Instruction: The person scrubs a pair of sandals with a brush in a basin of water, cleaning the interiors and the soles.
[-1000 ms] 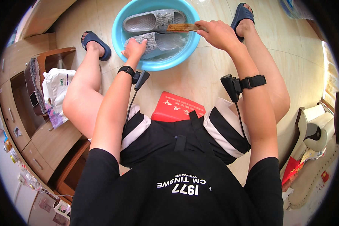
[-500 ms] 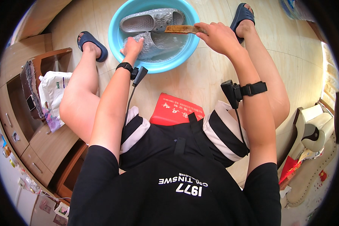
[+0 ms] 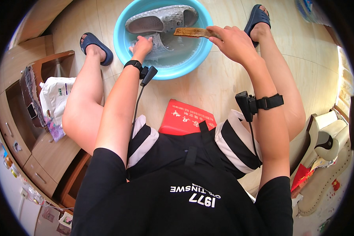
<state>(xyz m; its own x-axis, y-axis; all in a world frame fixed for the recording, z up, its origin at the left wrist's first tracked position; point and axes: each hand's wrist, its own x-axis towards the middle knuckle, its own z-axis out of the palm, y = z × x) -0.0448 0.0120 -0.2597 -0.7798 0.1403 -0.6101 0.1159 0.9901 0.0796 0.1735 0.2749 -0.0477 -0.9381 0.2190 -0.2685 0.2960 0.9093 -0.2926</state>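
Note:
A light blue basin (image 3: 173, 73) of cloudy water stands on the floor in front of me. My left hand (image 3: 142, 45) reaches over its near left side, fingers closed on a grey slipper (image 3: 158, 42) with a bumpy surface, mostly under the water. The matching slipper (image 3: 145, 24) lies behind it, partly above the water along the far side. From the right, my right hand (image 3: 234, 42) grips one end of a flat brown wooden scrubbing brush (image 3: 190, 33). The brush is held level above the water, its bristles not visible.
A red stool (image 3: 187, 118) is under me, between my legs. Dark blue slippers (image 3: 96, 48) are on my feet, either side of the basin. At left are wooden drawers (image 3: 39, 173) and a white bag (image 3: 57, 94); at right, a cream padded piece of furniture (image 3: 326, 165).
The near slipper has sunk lower into the water under my left hand. My right hand and the brush have barely shifted. The whole view has moved slightly.

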